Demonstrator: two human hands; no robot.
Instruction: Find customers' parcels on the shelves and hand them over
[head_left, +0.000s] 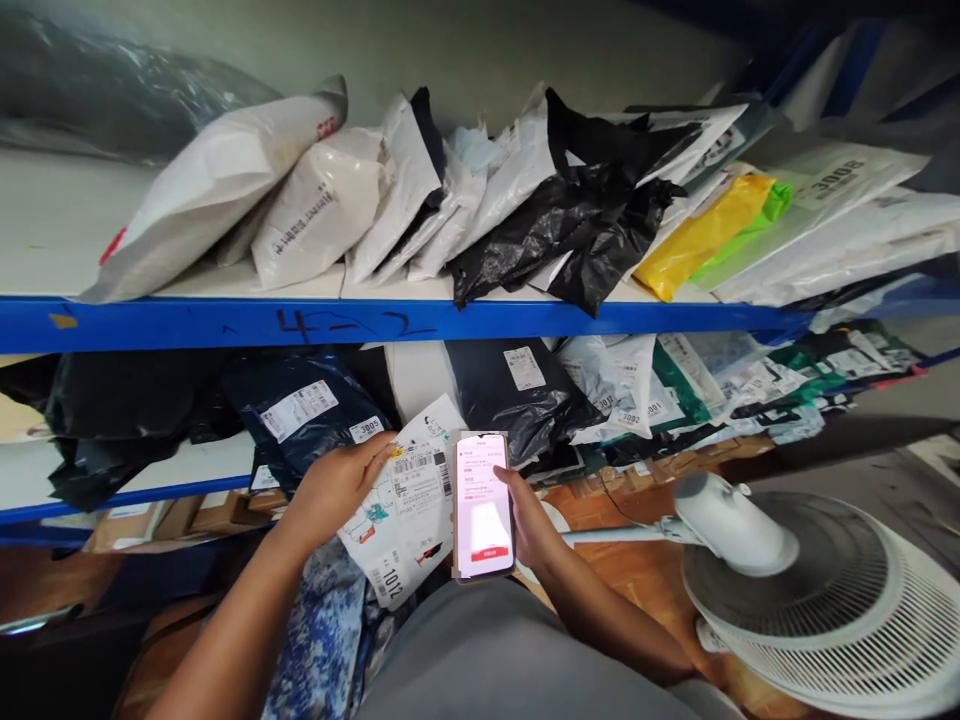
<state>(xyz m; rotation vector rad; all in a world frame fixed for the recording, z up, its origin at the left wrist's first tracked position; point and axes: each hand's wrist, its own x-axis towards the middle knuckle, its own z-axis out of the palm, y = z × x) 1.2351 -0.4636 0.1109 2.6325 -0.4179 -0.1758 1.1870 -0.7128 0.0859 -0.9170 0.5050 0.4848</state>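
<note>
In my left hand (334, 490) is a white parcel (405, 510) with cartoon pictures, a shipping label and a sticker reading 1012; my fingers close on its upper left edge. My right hand (529, 520) grips a smartphone (484, 530) from the right side, its thumb over the lit screen. That screen shows a pink-white page with lines of text and a red button near the bottom. The phone stands upright beside the parcel and overlaps its right edge. Behind both hands lies a dark blue parcel (315, 410) with a label marked 3005.
A blue-edged shelf (187, 325) marked 4-2 carries white, black and yellow mailer bags (705, 235). More labelled parcels (525, 390) fill the shelf below, with cardboard boxes (225, 510) underneath. At the right, a white standing fan (817, 600) is close to my right arm.
</note>
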